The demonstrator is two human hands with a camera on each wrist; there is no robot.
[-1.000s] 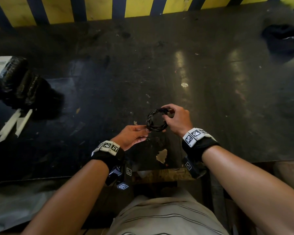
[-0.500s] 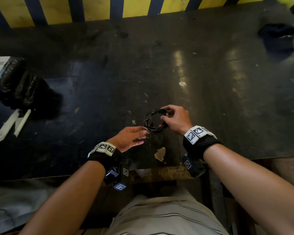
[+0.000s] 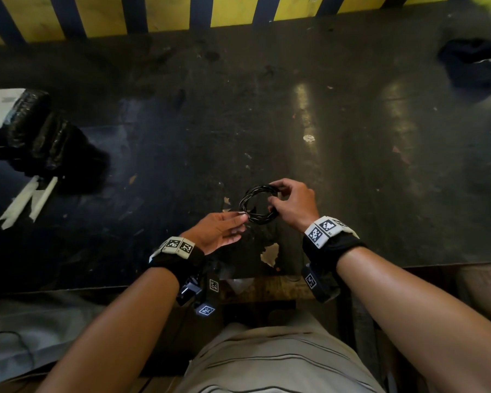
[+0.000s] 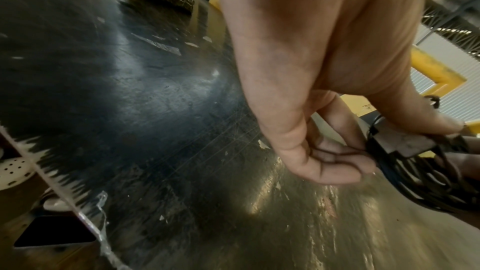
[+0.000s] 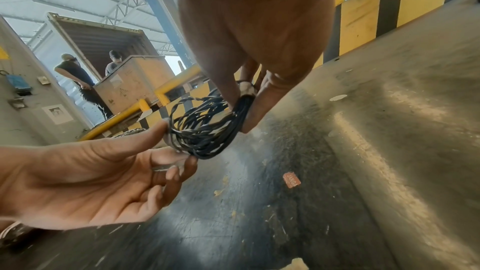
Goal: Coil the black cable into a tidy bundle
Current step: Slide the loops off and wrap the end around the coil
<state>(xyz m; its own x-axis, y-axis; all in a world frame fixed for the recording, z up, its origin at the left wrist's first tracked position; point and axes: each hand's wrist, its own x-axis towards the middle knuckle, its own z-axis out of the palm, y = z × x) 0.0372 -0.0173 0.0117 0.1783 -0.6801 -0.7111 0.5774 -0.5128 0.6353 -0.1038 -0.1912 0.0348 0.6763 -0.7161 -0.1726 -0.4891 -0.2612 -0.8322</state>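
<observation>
The black cable [image 3: 257, 205] is wound into a small ring held just above the dark table [image 3: 352, 165]. My right hand [image 3: 274, 199] grips the ring's right side, thumb and fingers curled round the strands [image 5: 241, 108]. My left hand [image 3: 243, 215] pinches the ring's near left side between thumb and fingertips. In the left wrist view those fingers [image 4: 337, 157] meet a pale grey tab [image 4: 405, 145] on the cable [image 4: 428, 182]. The right wrist view shows the loose twisted strands [image 5: 205, 130] between both hands, with the left thumb [image 5: 155, 130] against them.
A black wrapped bundle [image 3: 40, 137] and white strips [image 3: 26, 199] lie at the table's left. A dark cloth [image 3: 471, 63] sits far right. A yellow and black striped barrier [image 3: 153, 12] runs along the back. Two people [image 5: 72, 73] stand by a wooden crate [image 5: 130, 83] in the distance.
The ring stays in my right hand, which has barely moved. My left wrist has drifted slightly left and towards me while its fingertips keep to the ring's near left side.
</observation>
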